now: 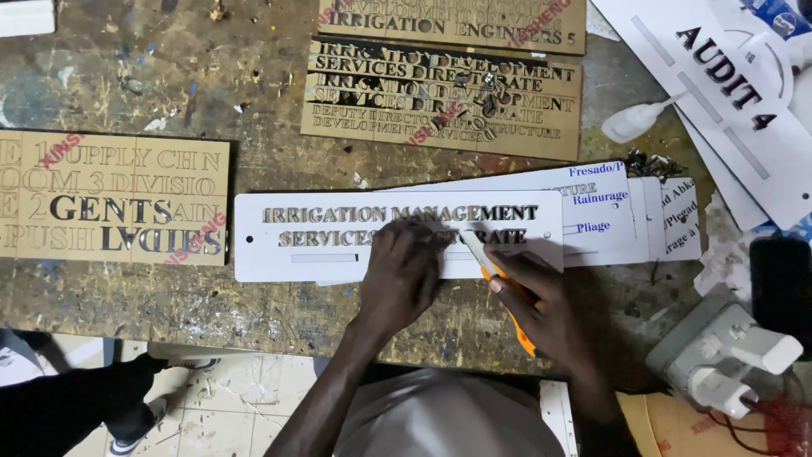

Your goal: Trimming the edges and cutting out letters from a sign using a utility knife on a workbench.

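My left hand (401, 275): palm down, fingers curled, fingertips pressing on the white rectangular sign plate with raised metallic lettering in two lines (321, 245), near the middle of its lower line.

My right hand (541, 309): closed around an orange-handled craft knife (503, 296), its pale blade end angled up and left, meeting the plate just right of my left fingertips; whether the tip actually touches a letter I cannot tell.

The plate lies straight across under both hands, on a scarred, paint-flecked wooden workbench (211, 309).

Under the plate's right end, beyond my right hand: a stack of white protective-film sheets with blue print (630, 216).

Above my hands: a gold-coloured sheet with cut-out lettering (440, 97), some letters lifted.

Well left of my left hand: a second gold lettered sheet (114, 199).

Up and right of my right hand: a small white nozzle bottle lying on its side (634, 121), and a long white sign with black letters (727, 85).

Just right of my right forearm: a white plug adaptor (727, 355).
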